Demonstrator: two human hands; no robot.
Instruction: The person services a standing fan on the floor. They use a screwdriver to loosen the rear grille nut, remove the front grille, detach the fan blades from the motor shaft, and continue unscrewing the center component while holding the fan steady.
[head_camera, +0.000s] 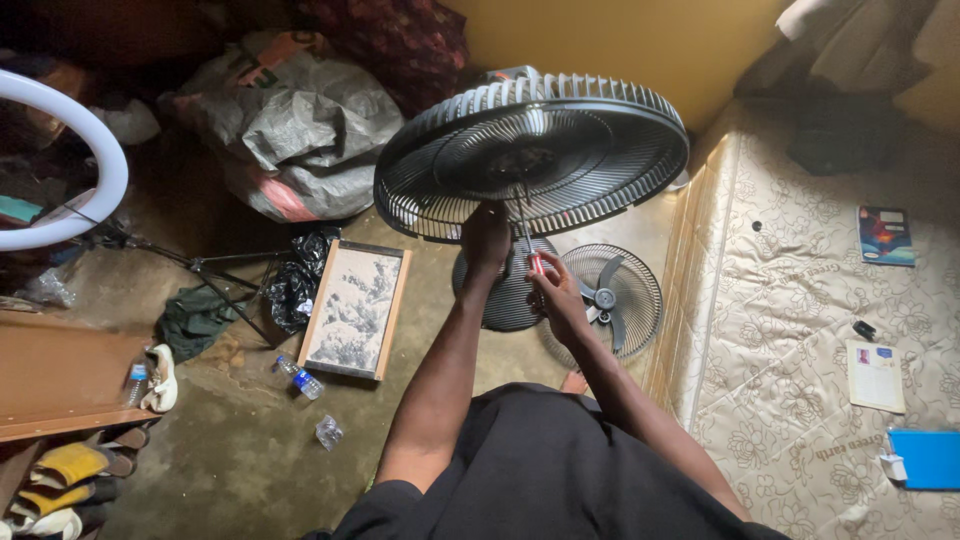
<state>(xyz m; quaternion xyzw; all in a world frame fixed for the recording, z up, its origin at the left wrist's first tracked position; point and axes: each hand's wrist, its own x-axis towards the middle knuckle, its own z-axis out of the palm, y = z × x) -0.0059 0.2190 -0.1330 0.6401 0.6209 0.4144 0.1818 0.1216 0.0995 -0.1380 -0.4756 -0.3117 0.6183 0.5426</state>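
A dark fan cage stands at upper centre of the frame. The left hand grips its lower rim. The right hand, just below, is closed around a red-handled screwdriver pointing up into the grille. A smaller fan lies on the floor beside a mattress at right.

There were two fan grilles, one on the stand and one on the floor, one screwdriver, two bottles, one framed picture, one ring light and one mattress.
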